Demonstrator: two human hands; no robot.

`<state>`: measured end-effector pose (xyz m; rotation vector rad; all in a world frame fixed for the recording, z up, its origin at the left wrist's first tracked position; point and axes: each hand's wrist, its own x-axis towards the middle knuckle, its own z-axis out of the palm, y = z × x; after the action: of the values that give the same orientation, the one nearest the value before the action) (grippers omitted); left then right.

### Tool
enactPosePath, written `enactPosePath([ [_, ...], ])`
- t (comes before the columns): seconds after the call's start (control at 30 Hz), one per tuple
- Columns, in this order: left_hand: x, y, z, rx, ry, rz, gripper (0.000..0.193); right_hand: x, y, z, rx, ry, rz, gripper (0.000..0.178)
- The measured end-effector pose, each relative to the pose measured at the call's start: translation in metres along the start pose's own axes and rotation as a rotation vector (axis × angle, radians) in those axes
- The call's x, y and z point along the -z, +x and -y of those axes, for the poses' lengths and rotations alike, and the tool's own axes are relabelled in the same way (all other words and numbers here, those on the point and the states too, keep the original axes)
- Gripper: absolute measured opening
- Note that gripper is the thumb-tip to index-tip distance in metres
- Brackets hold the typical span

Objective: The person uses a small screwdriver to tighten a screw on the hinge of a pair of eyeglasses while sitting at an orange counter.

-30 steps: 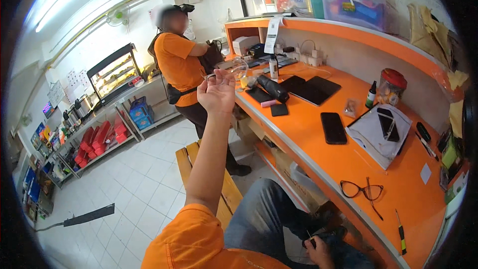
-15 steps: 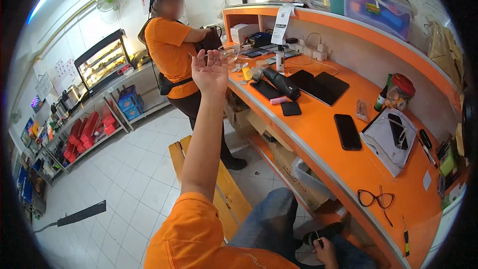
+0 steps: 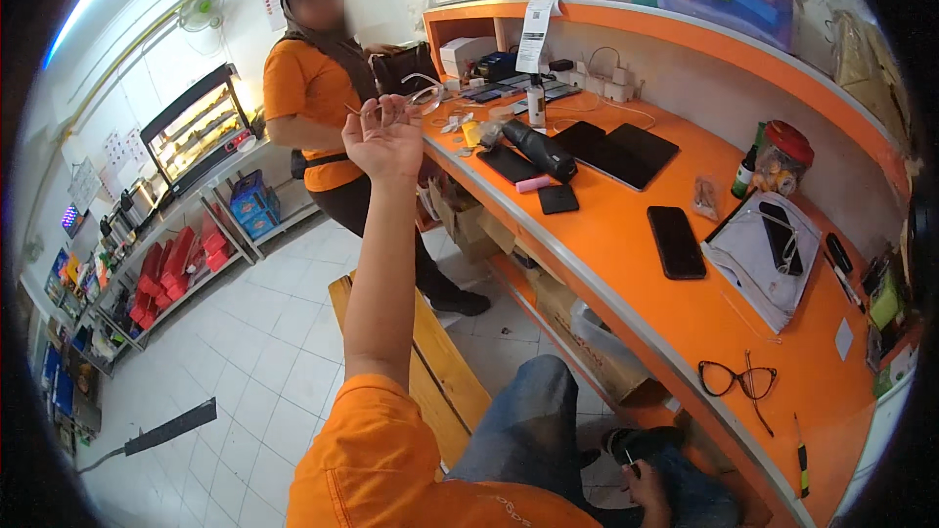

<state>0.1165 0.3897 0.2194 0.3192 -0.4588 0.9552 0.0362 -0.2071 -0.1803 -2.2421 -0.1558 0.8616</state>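
Observation:
My left hand (image 3: pixel 384 142) is raised at arm's length, palm toward me and fingers curled round a pair of clear-framed eyeglasses (image 3: pixel 427 93). A thin arm of the glasses sticks out past the fingers; the rest is partly hidden by them. Low by my knee, my right hand (image 3: pixel 647 491) is closed on a small screwdriver (image 3: pixel 634 467) with a dark handle and thin metal shaft. On the orange counter (image 3: pixel 626 284) to the right lie black-framed eyeglasses (image 3: pixel 719 378) and a black-and-yellow screwdriver (image 3: pixel 802 460). Another pair of glasses (image 3: pixel 804 246) rests on a white pouch (image 3: pixel 763 279).
A person (image 3: pixel 318 88) in orange stands beyond my left hand, beside a dark bag (image 3: pixel 399 70). The counter holds a phone (image 3: pixel 675 242), a tablet (image 3: pixel 626 156), a black bottle (image 3: pixel 540 151) and a red-lidded jar (image 3: pixel 785 156). A wooden bench (image 3: pixel 430 372) stands below.
The other person has lowered an arm and turned toward the counter. My left hand has shifted slightly left, and more of the clear glasses shows. My right hand stays low with the screwdriver.

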Motion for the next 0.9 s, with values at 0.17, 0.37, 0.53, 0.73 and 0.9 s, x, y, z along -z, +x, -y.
enactPosePath([
  [0.17,-0.009,-0.001,-0.001,-0.006,-0.048,0.007,0.036,0.006,-0.009,0.002,-0.006,0.009,0.04,0.027],
  [0.37,-0.008,-0.004,-0.012,-0.013,-0.053,0.081,0.04,0.002,-0.012,0.005,-0.044,0.004,0.02,0.031],
  [0.53,-0.012,-0.005,-0.015,-0.03,-0.029,0.061,0.042,-0.014,0.009,-0.031,0.103,-0.124,-0.005,0.031],
  [0.73,0.014,0.002,0.001,0.18,-0.211,0.25,0.033,0.006,-0.027,0.014,0.206,-0.093,-0.19,0.032],
  [0.9,0.01,0.027,-0.016,0.215,-0.05,0.129,0.031,0.032,-0.062,0.078,0.385,0.113,-0.144,0.037],
])
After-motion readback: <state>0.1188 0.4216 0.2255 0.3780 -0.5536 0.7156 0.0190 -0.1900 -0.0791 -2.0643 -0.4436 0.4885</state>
